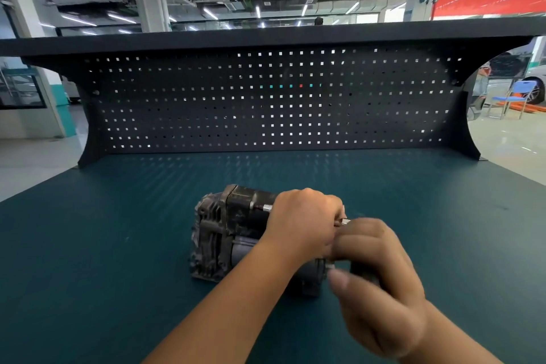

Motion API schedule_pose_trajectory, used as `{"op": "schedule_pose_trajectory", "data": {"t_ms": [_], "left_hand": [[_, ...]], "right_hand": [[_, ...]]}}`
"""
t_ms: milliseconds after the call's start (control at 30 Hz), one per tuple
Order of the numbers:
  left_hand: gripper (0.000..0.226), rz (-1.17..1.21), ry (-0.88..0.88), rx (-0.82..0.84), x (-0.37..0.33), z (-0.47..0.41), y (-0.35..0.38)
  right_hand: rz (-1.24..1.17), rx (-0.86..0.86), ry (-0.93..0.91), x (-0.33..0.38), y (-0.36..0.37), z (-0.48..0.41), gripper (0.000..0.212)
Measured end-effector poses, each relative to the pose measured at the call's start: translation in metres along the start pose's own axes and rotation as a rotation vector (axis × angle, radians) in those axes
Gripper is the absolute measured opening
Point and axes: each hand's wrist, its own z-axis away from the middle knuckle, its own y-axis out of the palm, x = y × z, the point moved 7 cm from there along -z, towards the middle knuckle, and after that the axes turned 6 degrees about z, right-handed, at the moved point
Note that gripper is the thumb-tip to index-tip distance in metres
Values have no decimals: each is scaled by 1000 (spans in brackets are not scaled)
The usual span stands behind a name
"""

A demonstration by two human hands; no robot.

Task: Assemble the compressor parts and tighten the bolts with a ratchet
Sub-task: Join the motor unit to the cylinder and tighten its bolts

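Gripping the compressor [224, 233], left hand's fingers [334, 216]; right hand's fingers [363, 248] curled alongside, contents unclear.

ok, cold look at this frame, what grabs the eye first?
The two hands meeting at centre: the left hand closed over the right end of the dark compressor, the blurred right hand pressed against it, a small metal tip showing between them. The compressor sits alone on the green bench mat. Behind stands a wide black pegboard with nothing hung on it.
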Motion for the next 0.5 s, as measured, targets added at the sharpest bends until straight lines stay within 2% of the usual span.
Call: {"op": "schedule_pose_trajectory", "data": {"t_ms": [33,100,200,267,367,433,500], "left_hand": [[35,11,8,-1,-2,1,-1],[24,-28,-26,39,-5,4,-5],[29,-2,-44,-61,-4,9,-3],[25,20,-52,-116,-2,9,-5],[24,-1,-58,-159,1,7,-6],[27,-3,-44,-167,1,8,-3],[28,6,-60,-171,2,8,-3]], "right_hand": [[-20,-10,-1,-5,0,2,18],[-94,-71,128,-34,-4,-2,18],[-100,-168,609,-115,-8,-10,19],[-128,-57,1018,-168,8,8,16],[-187,306,1542,-199,38,66,23],[-186,489,1680,-187,40,95,28],[-199,477,1674,-175,29,104,29]]}}
